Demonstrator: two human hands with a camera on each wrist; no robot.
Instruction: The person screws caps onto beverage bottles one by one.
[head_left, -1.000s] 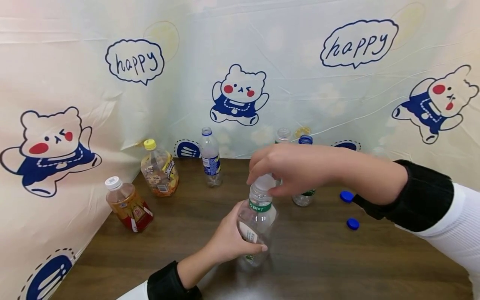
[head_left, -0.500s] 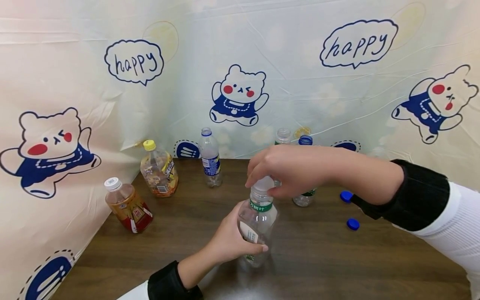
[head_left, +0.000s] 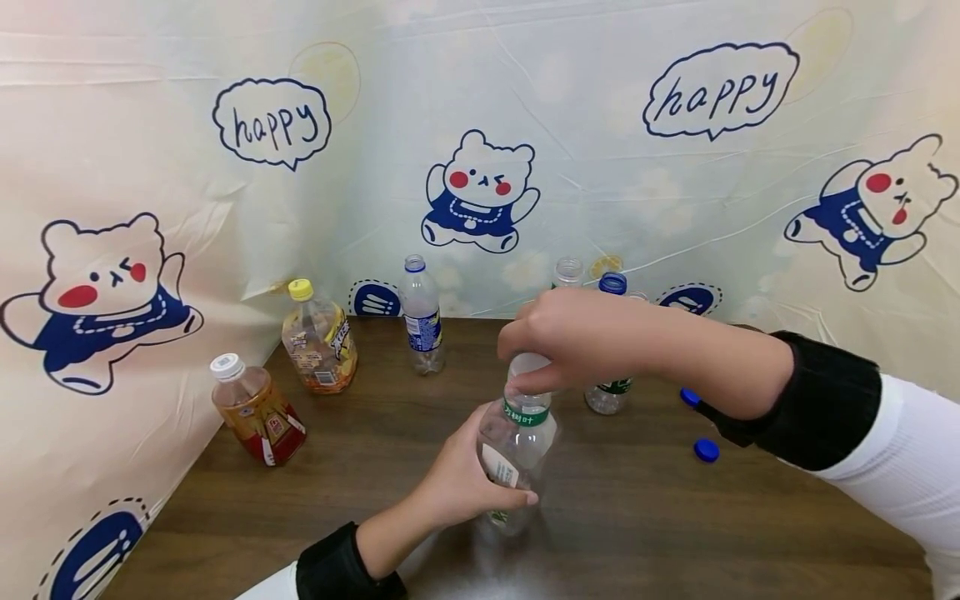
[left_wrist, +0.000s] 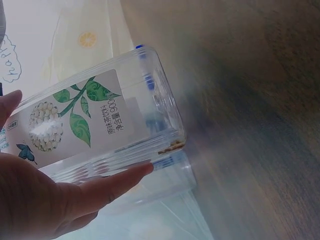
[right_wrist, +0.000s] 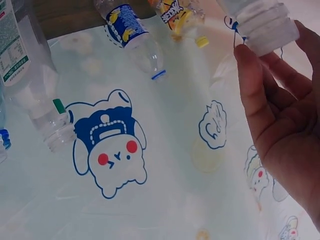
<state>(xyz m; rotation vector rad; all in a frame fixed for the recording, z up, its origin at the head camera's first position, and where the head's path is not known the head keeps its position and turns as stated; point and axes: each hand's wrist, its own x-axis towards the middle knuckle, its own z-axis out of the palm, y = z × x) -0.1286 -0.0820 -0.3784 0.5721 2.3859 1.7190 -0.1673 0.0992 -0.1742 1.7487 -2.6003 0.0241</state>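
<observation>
A clear plastic bottle [head_left: 525, 446] with a green neck band stands near the middle of the table in the head view. My left hand [head_left: 457, 483] grips its body, thumb across the front; the left wrist view shows its flower-and-leaf label [left_wrist: 65, 115]. On top sits a whitish, translucent bottle cap [head_left: 528, 364]. From above, my right hand [head_left: 581, 337] pinches this cap, the thumb lying across its front. The right wrist view shows the fingertips [right_wrist: 243, 52] beside the cap, and it cannot be told how far it is screwed down.
To the left stand a white-capped bottle [head_left: 262, 412] and a yellow-capped bottle [head_left: 321, 346]. An uncapped, blue-labelled bottle [head_left: 422, 321] stands at the back. More uncapped bottles [head_left: 607, 398] are partly hidden behind my right hand. Two blue caps [head_left: 706, 450] lie on the right.
My right thumb has moved leftward across the cap's front as the right hand turned, and the right wrist has shifted slightly left. The left hand keeps its grip on the bottle.
</observation>
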